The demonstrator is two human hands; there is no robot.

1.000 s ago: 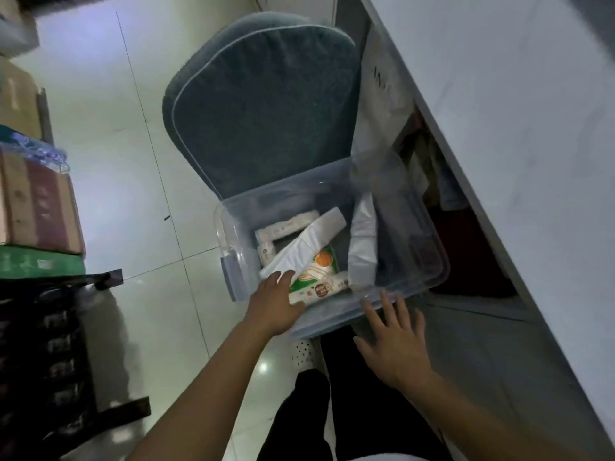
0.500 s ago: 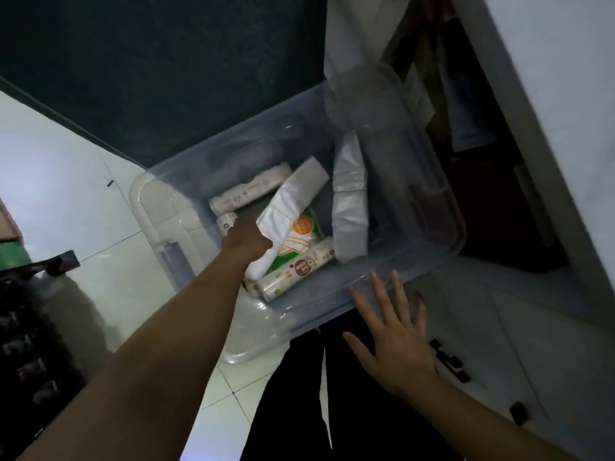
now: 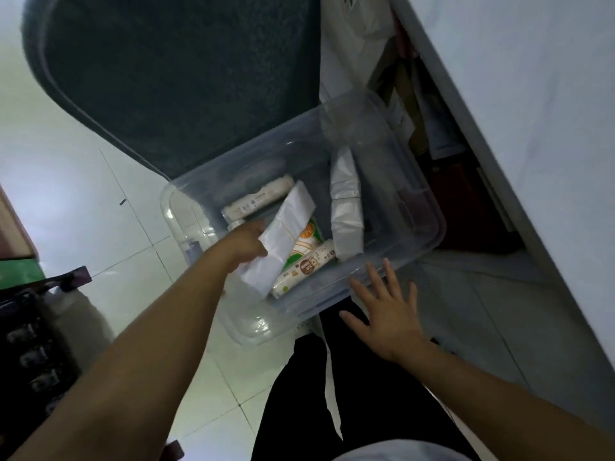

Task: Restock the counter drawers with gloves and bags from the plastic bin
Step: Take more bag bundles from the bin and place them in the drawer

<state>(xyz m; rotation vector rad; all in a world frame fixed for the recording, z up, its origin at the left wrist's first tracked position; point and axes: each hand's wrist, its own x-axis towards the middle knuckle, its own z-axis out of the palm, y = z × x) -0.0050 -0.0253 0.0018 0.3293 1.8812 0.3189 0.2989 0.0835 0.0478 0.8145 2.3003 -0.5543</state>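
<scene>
Flooring consists of glossy pale square tiles (image 3: 76, 181) with thin dark joints. A dark grey-green oval fabric mat (image 3: 179, 78) lies on the floor at the top of the view, and the far edge of the clear rectangular plastic bin (image 3: 429, 207) overlaps it. A white stone-look worktop (image 3: 532, 111) runs along the right side; beneath its edge is a dark open recess holding indistinct items. Stacked cardboard boxes (image 3: 13, 234) and a dark rack (image 3: 33, 344) stand at the left edge.

The bin sits on the floor directly ahead of the person's black-trousered legs (image 3: 332, 394). Contents: a flat white plastic-wrapped pack (image 3: 283, 241) lying diagonally, a green-and-orange printed pack (image 3: 307, 241) under it, two pale printed rolls (image 3: 256, 201) (image 3: 304, 267), and a long white folded bag bundle (image 3: 346, 207) on the right.

The left hand (image 3: 248, 242) is inside the bin, gripping the lower left edge of the flat white pack; its fingers are mostly hidden behind the pack. The right hand (image 3: 389, 314) hovers at the near rim of the bin, fingers (image 3: 376, 277) straight and spread, holding nothing.
</scene>
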